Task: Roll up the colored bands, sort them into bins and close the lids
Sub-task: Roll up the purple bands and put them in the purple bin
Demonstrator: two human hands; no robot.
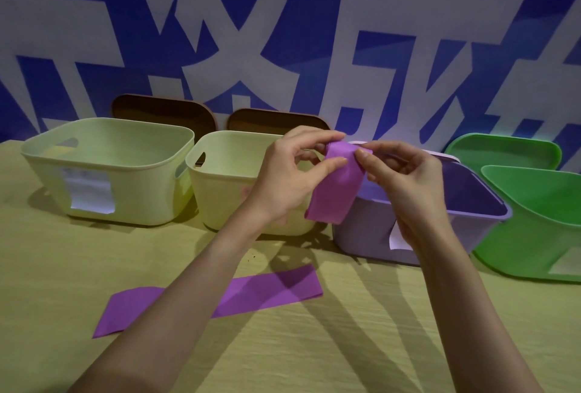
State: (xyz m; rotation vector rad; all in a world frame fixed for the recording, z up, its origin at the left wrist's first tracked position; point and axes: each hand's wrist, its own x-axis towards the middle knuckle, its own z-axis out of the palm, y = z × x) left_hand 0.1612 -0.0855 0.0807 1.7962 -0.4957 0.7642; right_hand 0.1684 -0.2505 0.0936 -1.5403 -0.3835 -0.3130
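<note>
Rolling the first purple band, bins all open

Starting at the left, you have two pale yellow-green bins: the left bin [107,169] and the middle bin [232,185] both stand open, and their brown lids [163,113] lean against the wall behind them. No band shows inside either, though the bottoms are partly hidden.

On the counter [314,345] in front of you a flat purple band [267,290] lies unrolled, partly under your left forearm. That one is still to do.

Your left hand [292,179] and right hand [405,185] both pinch the top of a second purple band [333,191], held up in the air between the middle bin and the purple bin [471,201]. Its upper end looks curled over; most of it hangs loose, so the roll has barely begun.

Farther right, the purple bin and the green bin [534,235] stand open too, a green lid [503,150] propped behind.

By my reading, nothing is sorted yet and every lid remains to be closed.
</note>
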